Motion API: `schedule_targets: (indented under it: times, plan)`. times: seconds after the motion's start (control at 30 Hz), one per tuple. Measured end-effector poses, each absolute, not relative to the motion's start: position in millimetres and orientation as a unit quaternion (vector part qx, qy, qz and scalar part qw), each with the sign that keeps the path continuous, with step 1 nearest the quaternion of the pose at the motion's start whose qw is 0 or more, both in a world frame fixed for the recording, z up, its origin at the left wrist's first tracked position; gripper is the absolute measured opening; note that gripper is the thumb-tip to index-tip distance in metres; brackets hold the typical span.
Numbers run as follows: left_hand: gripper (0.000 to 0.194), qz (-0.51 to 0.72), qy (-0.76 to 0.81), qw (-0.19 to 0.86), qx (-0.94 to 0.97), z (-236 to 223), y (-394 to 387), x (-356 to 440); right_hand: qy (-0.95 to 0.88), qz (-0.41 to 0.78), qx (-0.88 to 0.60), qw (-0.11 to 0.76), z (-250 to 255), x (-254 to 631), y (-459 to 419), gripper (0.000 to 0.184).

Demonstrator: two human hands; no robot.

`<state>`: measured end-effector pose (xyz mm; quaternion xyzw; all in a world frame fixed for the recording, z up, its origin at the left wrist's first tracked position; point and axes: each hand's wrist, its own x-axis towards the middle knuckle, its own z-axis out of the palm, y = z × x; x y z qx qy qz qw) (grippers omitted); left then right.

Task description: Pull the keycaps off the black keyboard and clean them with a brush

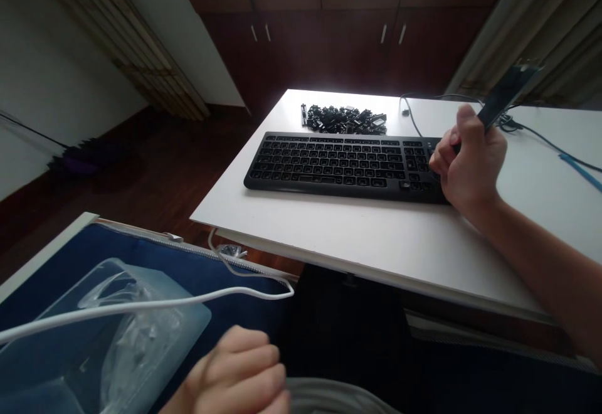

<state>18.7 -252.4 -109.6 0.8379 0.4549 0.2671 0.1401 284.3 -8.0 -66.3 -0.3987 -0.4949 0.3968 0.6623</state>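
Observation:
A black keyboard lies on the white table. My right hand is closed over the keyboard's right end and grips a dark flat tool that sticks up to the right. Behind the keyboard sits a heap of loose black keycaps. My left hand is low at the bottom edge, fingers curled into a loose fist. It is next to a white cable; I cannot make out anything inside it.
A blue cloth surface at the lower left holds clear plastic packaging. Black and blue cables run over the table's far right. Dark wooden cabinets stand behind the table, and wooden slats lean on the left wall.

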Motion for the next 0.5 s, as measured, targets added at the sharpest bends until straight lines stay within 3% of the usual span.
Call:
schedule_targets:
  times: [0.17, 0.27, 0.5]
  plan:
    - [0.015, 0.112, 0.475, 0.188, 0.852, -194, -261, 49, -0.497, 0.400, -0.385, 0.667, -65, 282, -12, 0.040]
    - [0.013, -0.003, 0.494, 0.217, 0.842, -232, -260, 56, -0.493, 0.408, -0.378, 0.669, -64, 280, -14, 0.041]
    - [0.018, -0.035, 0.472, 0.254, 0.844, -262, -253, 73, -0.490, 0.415, -0.373, 0.669, -66, 280, -15, 0.044]
